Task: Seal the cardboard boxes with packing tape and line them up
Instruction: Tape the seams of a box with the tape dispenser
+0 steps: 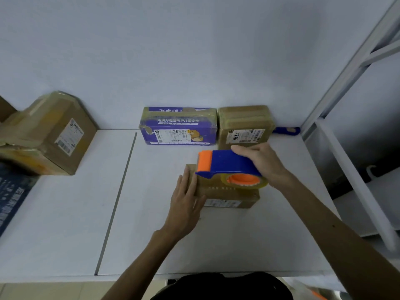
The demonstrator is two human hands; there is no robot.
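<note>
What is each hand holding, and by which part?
The right hand grips the blue tape dispenser by its back end. The left hand holds nothing, pressing flat on the small box.

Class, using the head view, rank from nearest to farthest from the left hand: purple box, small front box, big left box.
1. Small box, touched by the left hand, front centre.
2. Purple box, back centre.
3. Big box, far left.
</note>
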